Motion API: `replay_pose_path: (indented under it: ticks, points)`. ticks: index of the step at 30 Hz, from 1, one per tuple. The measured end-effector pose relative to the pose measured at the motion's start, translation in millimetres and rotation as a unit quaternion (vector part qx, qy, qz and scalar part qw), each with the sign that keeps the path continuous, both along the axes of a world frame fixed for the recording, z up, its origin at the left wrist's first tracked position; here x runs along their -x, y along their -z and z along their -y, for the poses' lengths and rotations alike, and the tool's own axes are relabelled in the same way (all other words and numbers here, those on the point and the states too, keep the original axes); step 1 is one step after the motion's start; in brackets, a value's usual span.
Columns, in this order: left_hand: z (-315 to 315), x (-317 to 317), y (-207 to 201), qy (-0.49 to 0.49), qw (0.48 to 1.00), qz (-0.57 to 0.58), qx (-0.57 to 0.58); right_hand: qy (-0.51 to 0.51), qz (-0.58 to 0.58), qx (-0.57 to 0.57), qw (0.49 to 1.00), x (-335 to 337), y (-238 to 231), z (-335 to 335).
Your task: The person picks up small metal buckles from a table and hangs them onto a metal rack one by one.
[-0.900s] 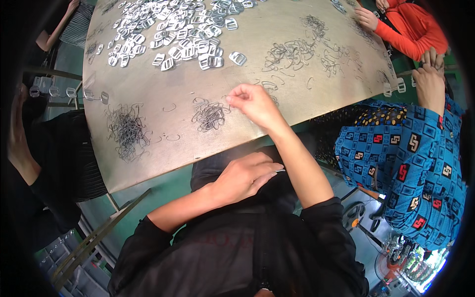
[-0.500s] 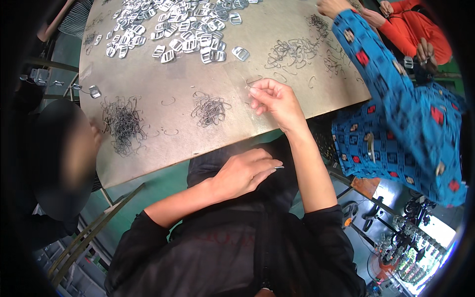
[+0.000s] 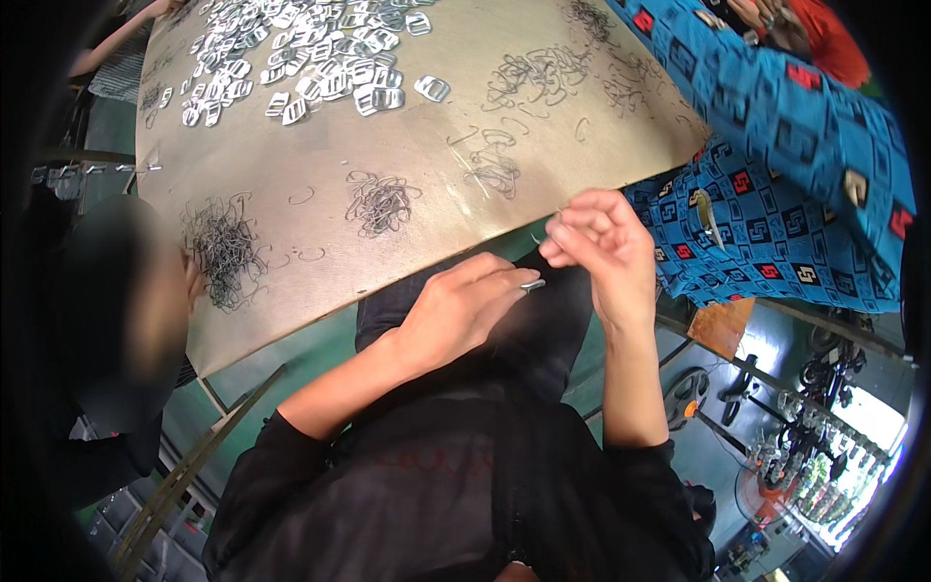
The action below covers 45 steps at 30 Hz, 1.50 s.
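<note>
My left hand [image 3: 461, 303] is over my lap, just off the table's near edge, its fingers closed on a metal buckle [image 3: 532, 285]; only the buckle's edge sticks out past the fingertips. To its right, my right hand [image 3: 606, 242] is raised, thumb and fingers pinching a thin bent wire hook [image 3: 537, 239]. The two hands are apart. Beyond them on the table, a small group of wire hooks [image 3: 493, 170] lies nearest my right hand, and a tangled pile of dark wire hooks [image 3: 381, 204] is farther left.
A heap of silver buckles [image 3: 330, 73] covers the far part of the metal table [image 3: 291, 155]. More hooks lie in a large pile [image 3: 225, 247] at left and a looser one [image 3: 538, 78] at right. One person in a blue patterned sleeve [image 3: 776, 126] sits close on my right; another is at left.
My right hand has drawn back from the table toward my lap, bringing a wire hook. My left hand has risen slightly with the buckle. The whole view has shifted a little.
</note>
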State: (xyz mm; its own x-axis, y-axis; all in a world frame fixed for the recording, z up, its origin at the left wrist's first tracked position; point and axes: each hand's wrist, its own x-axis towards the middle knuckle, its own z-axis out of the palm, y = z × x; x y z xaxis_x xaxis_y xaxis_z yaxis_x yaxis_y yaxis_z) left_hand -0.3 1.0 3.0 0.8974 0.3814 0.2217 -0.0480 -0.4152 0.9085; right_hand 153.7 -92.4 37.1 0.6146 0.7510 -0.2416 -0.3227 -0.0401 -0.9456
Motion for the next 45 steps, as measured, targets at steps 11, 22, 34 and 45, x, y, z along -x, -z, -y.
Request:
replay_pose_path:
  ticks: [11,22,34,45]
  points:
    - [9,-14,-3,-0.018,0.997,0.06,-0.035,0.08,0.01,-0.067,0.994,33,12,56]
    - [-51,-28,1,-0.061,0.975,0.053,-0.206,0.165,0.13,-0.173,0.962,48,13,55]
    - [-184,-94,28,-0.042,0.872,-0.147,-0.464,0.166,0.116,-0.171,0.964,43,22,51]
    - [-55,-42,-2,-0.049,0.958,-0.048,0.279,0.141,0.117,-0.176,0.967,42,41,44]
